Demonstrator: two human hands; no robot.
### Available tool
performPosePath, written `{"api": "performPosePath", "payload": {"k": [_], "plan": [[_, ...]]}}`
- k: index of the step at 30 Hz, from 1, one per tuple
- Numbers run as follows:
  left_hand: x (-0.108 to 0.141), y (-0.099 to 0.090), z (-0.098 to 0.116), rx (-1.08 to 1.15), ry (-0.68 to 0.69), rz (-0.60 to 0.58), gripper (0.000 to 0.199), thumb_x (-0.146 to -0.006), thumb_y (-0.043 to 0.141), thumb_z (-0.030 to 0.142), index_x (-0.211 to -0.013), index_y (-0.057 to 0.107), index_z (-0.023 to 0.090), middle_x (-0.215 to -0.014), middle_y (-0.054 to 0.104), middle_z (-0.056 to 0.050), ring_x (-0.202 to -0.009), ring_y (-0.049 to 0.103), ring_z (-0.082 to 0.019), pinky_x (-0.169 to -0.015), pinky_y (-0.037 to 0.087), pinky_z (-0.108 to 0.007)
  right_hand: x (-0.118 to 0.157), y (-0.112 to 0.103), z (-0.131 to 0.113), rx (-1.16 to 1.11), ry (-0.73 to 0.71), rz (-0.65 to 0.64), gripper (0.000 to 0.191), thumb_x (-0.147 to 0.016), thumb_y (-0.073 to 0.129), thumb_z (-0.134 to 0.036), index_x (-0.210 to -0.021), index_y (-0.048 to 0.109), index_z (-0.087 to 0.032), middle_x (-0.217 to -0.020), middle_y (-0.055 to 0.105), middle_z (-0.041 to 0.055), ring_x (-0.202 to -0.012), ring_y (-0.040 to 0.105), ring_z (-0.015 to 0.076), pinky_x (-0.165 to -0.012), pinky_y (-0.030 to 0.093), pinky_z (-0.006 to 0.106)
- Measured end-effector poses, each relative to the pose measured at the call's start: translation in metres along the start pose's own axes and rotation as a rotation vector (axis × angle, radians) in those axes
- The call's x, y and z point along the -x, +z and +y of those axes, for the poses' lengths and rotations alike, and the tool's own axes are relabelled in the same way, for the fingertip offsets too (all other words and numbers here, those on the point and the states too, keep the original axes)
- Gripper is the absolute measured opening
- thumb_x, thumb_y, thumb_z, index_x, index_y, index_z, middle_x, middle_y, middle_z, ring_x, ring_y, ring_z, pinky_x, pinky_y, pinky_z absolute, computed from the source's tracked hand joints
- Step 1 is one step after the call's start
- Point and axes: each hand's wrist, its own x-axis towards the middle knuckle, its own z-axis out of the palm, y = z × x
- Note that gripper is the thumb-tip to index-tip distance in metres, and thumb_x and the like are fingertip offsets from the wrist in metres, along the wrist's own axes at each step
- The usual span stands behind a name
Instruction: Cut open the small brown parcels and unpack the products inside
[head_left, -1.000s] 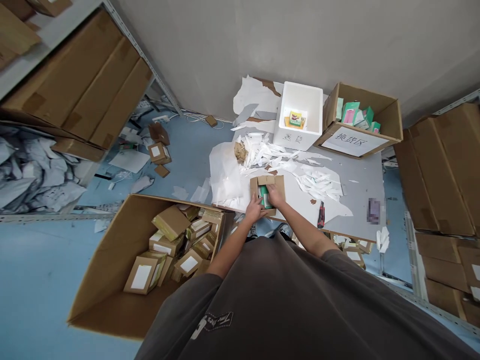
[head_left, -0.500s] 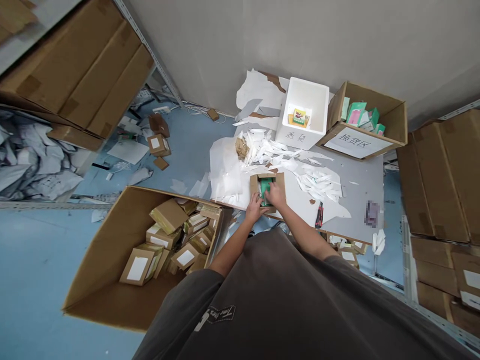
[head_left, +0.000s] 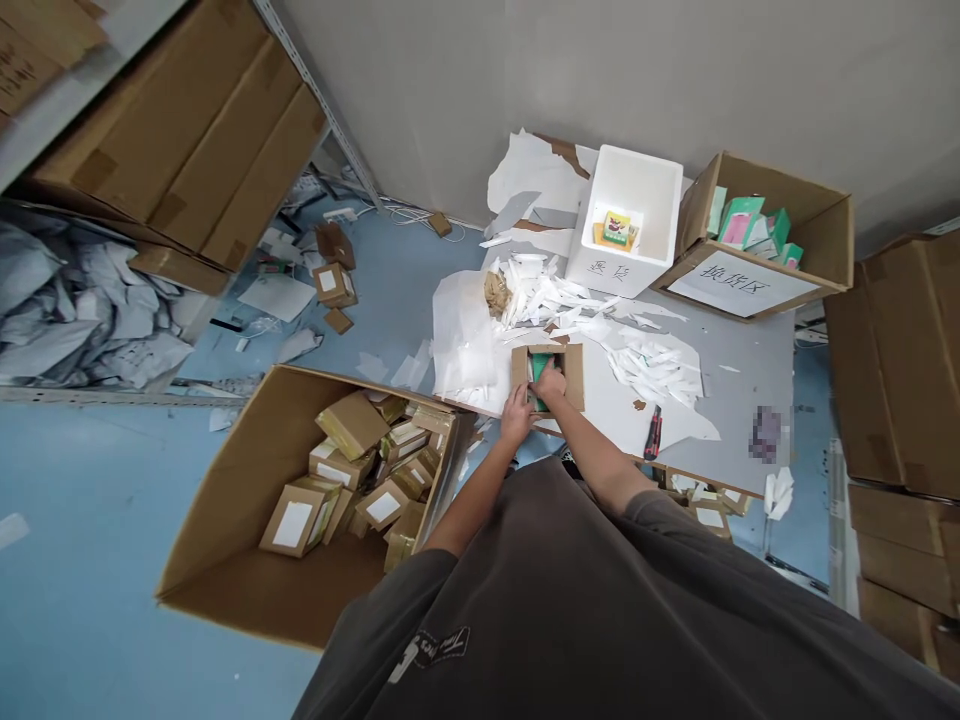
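Have carton [head_left: 574,380] open, green box [head_left: 541,365] not out; bracing w/ half-curled L hand [head_left: 517,412], reaching w/ R hand [head_left: 551,383], can't tell R grip.

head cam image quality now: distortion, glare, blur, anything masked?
Head view: wide-angle look, left shelf post slanting steeply; head view: paper strips very bright, individual edges hard to separate; head view: green item small, partly covered by the right hand, print unreadable; head view: pixelated patch masks something on the table, right side.
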Motion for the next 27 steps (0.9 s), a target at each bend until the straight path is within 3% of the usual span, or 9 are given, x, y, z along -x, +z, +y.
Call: {"api": "performPosePath", "payload": {"k": [3, 7, 10, 14, 18, 21, 24, 27], "plan": [[-0.005, 0.0, 0.001, 0.013, -0.033, 0.012, 0.014, -0.082, 0.083, 0.013, -0.094, 0.078, 0.017, -0.175, 0.041, -0.015, -0.167, 0.029, -0.037, -0.136, 0.033, -0.059, 0.016, -0.022, 0.005, 0.012, -0.041, 0.069, 0.13, -0.08, 0.09, -0.053, -0.174, 0.015, -0.004, -0.144, 0.062, 0.0332, -0.133, 0.065, 0.0432, -0.113, 0.051, 0.05], [-0.009, -0.001, 0.0, 0.031, -0.073, 0.02, 0.019, -0.083, 0.079, 0.011, -0.102, 0.077, 0.016, -0.176, 0.039, -0.016, -0.168, 0.027, -0.036, -0.136, 0.031, -0.056, 0.029, -0.06, 0.025, -0.038, -0.05, 0.158, 0.126, -0.079, 0.09, -0.049, -0.175, 0.018, -0.01, -0.142, 0.065, 0.028, -0.131, 0.067, 0.0444, -0.109, 0.053, 0.052], [-0.012, -0.01, -0.005, 0.005, -0.065, -0.004, 0.03, -0.083, 0.077, 0.01, -0.112, 0.076, 0.018, -0.176, 0.039, -0.014, -0.169, 0.024, -0.034, -0.136, 0.032, -0.056, 0.032, -0.089, 0.058, -0.127, -0.04, 0.195, 0.12, -0.075, 0.092, -0.048, -0.172, 0.03, -0.015, -0.141, 0.068, 0.0245, -0.131, 0.067, 0.0442, -0.109, 0.052, 0.052], [-0.019, -0.032, -0.017, -0.075, -0.019, -0.048, 0.026, -0.084, 0.077, 0.011, -0.109, 0.074, 0.018, -0.177, 0.037, -0.015, -0.169, 0.023, -0.035, -0.135, 0.033, -0.056, 0.033, -0.113, 0.122, -0.353, -0.054, 0.282, 0.112, -0.066, 0.097, -0.047, -0.163, 0.047, -0.023, -0.14, 0.072, 0.0155, -0.128, 0.068, 0.0388, -0.109, 0.054, 0.05], [-0.025, -0.054, -0.021, -0.174, -0.002, -0.098, 0.03, -0.081, 0.082, 0.013, -0.109, 0.071, 0.016, -0.176, 0.037, -0.02, -0.168, 0.025, -0.04, -0.134, 0.034, -0.06, 0.04, -0.111, 0.175, -0.683, 0.052, 0.235, 0.11, -0.061, 0.097, -0.039, -0.159, 0.052, -0.019, -0.127, 0.077, 0.0113, -0.115, 0.074, 0.0317, -0.101, 0.06, 0.045], [-0.025, -0.065, -0.012, -0.25, 0.022, -0.121, 0.048, -0.077, 0.085, 0.012, -0.122, 0.069, 0.015, -0.175, 0.037, -0.022, -0.168, 0.021, -0.043, -0.135, 0.031, -0.062, 0.048, -0.1, 0.193, -0.895, 0.165, 0.173, 0.109, -0.061, 0.095, -0.032, -0.159, 0.051, -0.015, -0.119, 0.079, 0.0097, -0.106, 0.076, 0.0285, -0.094, 0.063, 0.041], [-0.019, -0.067, 0.011, -0.285, 0.065, -0.094, 0.068, -0.077, 0.083, 0.01, -0.142, 0.063, 0.017, -0.175, 0.038, -0.02, -0.169, 0.018, -0.044, -0.135, 0.028, -0.066, 0.052, -0.089, 0.2, -0.994, 0.226, 0.137, 0.093, -0.064, 0.093, -0.026, -0.15, 0.06, -0.015, -0.117, 0.08, 0.0109, -0.108, 0.077, 0.0283, -0.093, 0.063, 0.037], [-0.012, -0.05, 0.046, -0.232, 0.133, -0.063, 0.066, -0.086, 0.077, 0.015, -0.149, 0.061, 0.022, -0.17, 0.047, -0.017, -0.167, 0.027, -0.039, -0.137, 0.028, -0.06, 0.048, -0.081, 0.201, -0.954, 0.208, 0.091, 0.062, -0.074, 0.087, -0.029, -0.131, 0.072, -0.012, -0.112, 0.081, 0.0134, -0.106, 0.077, 0.0295, -0.092, 0.062, 0.036]]}}
